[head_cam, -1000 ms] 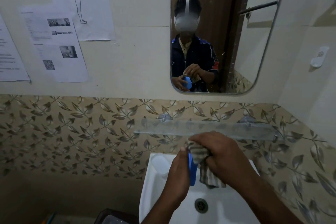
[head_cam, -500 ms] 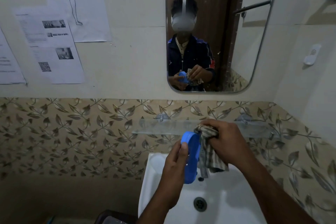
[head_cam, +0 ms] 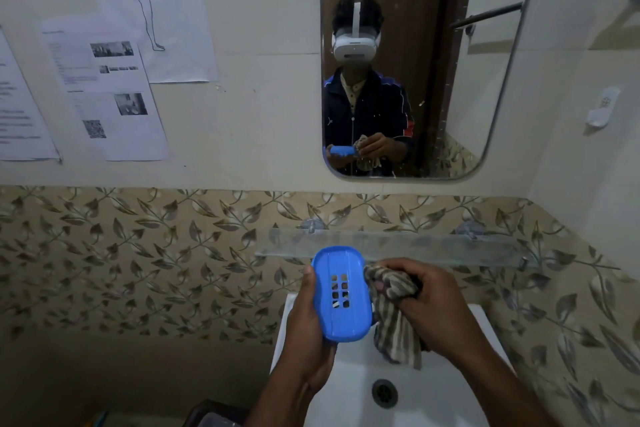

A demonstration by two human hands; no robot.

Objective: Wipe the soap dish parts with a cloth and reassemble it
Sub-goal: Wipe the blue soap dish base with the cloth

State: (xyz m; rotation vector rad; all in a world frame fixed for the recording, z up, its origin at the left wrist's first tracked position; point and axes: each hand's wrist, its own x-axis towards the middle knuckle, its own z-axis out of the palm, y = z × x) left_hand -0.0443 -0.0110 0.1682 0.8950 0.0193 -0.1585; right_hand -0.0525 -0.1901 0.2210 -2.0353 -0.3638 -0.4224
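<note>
A blue plastic soap dish part [head_cam: 341, 295] with a small grid of drain holes faces me, held flat over the sink. My left hand [head_cam: 310, 326] grips it along its left edge and underside. A striped brown and beige cloth [head_cam: 393, 308] is bunched in my right hand [head_cam: 429, 305], pressed against the dish part's right edge, with its tail hanging down. No other part of the soap dish is visible.
A white sink [head_cam: 433, 399] with a round drain [head_cam: 384, 393] lies below my hands. A glass shelf [head_cam: 433, 246] runs along the leaf-patterned tiles just behind them. The mirror [head_cam: 415, 55] above reflects a person. Paper sheets [head_cam: 104, 90] hang at left; a dark container [head_cam: 214, 416] sits at the bottom.
The blue part has turned from edge-on to face me, its holed side now showing. The cloth hand has shifted to its right edge, lower than before.
</note>
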